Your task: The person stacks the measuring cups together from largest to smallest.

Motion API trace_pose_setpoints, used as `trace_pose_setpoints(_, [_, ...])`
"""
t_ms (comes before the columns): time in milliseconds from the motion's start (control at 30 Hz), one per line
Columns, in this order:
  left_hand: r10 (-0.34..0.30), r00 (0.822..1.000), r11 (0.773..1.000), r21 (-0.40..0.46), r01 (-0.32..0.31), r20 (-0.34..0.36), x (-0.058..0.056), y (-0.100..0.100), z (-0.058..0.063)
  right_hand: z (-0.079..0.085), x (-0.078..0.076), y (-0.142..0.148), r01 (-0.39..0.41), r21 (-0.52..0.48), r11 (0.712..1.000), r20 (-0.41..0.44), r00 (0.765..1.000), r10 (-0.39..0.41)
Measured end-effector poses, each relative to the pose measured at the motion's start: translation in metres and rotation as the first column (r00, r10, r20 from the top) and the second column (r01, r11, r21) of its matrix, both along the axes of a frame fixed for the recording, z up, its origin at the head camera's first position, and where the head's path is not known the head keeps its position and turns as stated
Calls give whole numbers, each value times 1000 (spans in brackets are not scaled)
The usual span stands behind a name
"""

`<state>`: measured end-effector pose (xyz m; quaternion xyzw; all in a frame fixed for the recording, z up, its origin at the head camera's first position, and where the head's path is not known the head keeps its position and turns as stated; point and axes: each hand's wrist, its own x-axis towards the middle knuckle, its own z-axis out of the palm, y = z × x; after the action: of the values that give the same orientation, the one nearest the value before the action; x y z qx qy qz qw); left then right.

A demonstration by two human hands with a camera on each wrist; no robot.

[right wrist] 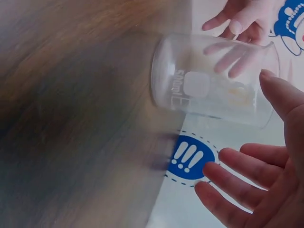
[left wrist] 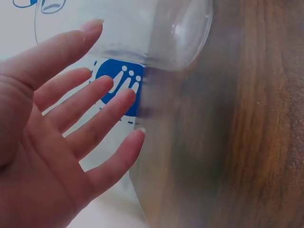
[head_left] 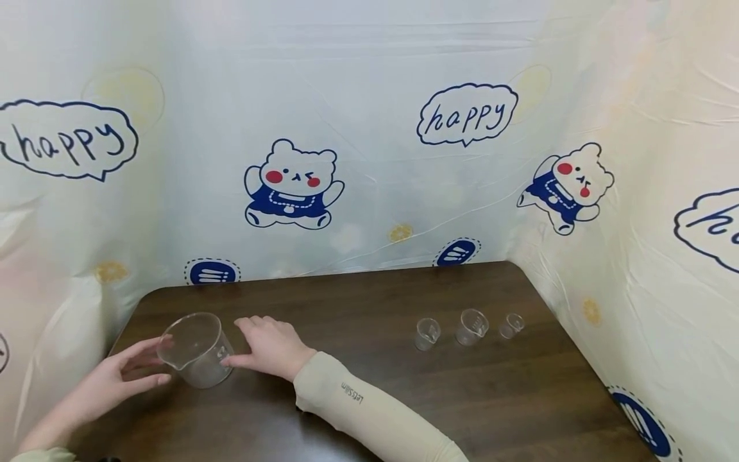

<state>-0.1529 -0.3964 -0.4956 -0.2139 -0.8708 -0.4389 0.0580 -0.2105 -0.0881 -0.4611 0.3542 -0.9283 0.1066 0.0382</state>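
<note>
Simply a clear, empty, upright glass beaker point(head_left: 197, 350) with printed markings.

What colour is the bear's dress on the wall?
Dark blue, on the bear; the head view shows it best.

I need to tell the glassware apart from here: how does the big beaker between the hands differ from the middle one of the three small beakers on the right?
The big beaker is much wider and taller than the middle small beaker. The big beaker stands at the table's left with the left hand and right hand at its sides; the small one stands untouched in a row. Both are clear, upright, empty-looking glass with spouts.
</note>
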Motion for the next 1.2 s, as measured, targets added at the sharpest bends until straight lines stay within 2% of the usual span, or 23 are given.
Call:
trace_pose_setpoints(133, [-52,999,999,9,52,7,-4,4,2,2,0,-4,-5,-52,999,93,996,10])
trace_pose_setpoints(267, [-91,996,996,22,91,17,-4,9,-2,-1,3,-7,17,-95,995,195,981,2])
trace_pose_setpoints(400, [-131,991,990,56,130,27,-5,9,-6,-3,5,-13,38,-119,992,246,969,-7])
trace_pose_setpoints(567, [-139,990,988,71,136,38,-9,8,-5,-4,2,-21,38,-121,992,239,971,-8])
trace_pose_setpoints(900, [-133,990,989,76,130,40,-15,11,0,6,-1,-25,37,-166,986,260,966,7])
trace_pose_setpoints(1200, [-99,994,993,69,97,35,-12,14,1,2,2,-27,57,-180,982,250,968,-10])
